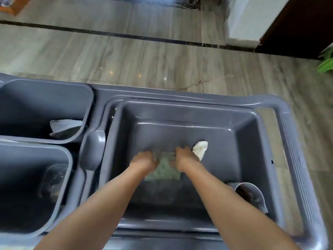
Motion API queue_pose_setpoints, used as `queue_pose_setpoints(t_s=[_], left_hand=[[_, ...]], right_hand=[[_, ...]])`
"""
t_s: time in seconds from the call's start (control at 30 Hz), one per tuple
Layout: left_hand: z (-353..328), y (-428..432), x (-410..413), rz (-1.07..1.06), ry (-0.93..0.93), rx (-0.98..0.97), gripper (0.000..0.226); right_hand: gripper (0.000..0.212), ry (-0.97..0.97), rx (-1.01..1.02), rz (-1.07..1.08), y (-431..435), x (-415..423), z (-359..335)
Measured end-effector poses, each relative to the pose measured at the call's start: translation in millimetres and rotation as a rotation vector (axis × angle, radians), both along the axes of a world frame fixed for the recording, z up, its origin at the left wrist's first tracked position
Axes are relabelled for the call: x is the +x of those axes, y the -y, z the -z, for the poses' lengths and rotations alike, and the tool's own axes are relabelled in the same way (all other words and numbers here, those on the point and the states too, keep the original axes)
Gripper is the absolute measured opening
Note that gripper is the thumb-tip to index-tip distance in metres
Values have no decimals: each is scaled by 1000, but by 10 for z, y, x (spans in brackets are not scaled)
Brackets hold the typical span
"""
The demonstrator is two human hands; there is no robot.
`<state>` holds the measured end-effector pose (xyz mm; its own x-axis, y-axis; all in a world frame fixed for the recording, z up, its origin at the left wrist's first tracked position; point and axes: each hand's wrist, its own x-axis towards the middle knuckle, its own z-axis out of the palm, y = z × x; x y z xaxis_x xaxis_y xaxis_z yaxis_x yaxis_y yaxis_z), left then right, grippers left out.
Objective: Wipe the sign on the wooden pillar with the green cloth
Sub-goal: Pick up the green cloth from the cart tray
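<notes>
The green cloth (164, 169) lies flat on the bottom of a large grey tub (180, 114) on a grey plastic cart. My left hand (145, 160) rests on the cloth's left edge and my right hand (183, 157) on its right edge, fingers curled onto the fabric. Both hands are blurred, so the exact grip is unclear. No sign or wooden pillar is in view.
A crumpled white rag (200, 148) lies in the tub just right of my right hand. Two grey bins (45, 87) (59, 150) stand on the left, and a grey scoop (250, 193) sits at the tub's right. Grey tiled floor stretches beyond the cart; something green (326, 62) is at far right.
</notes>
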<state>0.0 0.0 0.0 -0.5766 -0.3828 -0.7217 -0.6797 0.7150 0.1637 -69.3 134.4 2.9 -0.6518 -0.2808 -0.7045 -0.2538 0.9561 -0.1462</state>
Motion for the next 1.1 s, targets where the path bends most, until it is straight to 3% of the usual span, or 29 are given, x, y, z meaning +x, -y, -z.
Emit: queue_pose_setpoints(t_s=[0.17,0.37,0.47,0.53,0.67,0.83,1.1], left_hand=[[110,-161,163,-362,-218,33,88],[51,-152,237,-398,-297,157,62],[-62,-67,244,-448,-308,257,54],[-172,-24,234,-538,-357,368,36],[-554,-28,148,-650,-429,611,22],[-1092,-103,2,-628,-497,731,18],[-1754,-639,-394,-290,-518,901,16]], right_hand=[[54,-96,-184,319,-20,265,162],[19,48,-408,494,-157,288,189],[22,203,-577,707,-279,239,106],[24,283,-678,811,-362,197,-3],[22,266,-789,804,-486,96,-333],[20,116,-913,769,-668,-10,-942],[22,-216,-1000,949,-1373,171,-1741]])
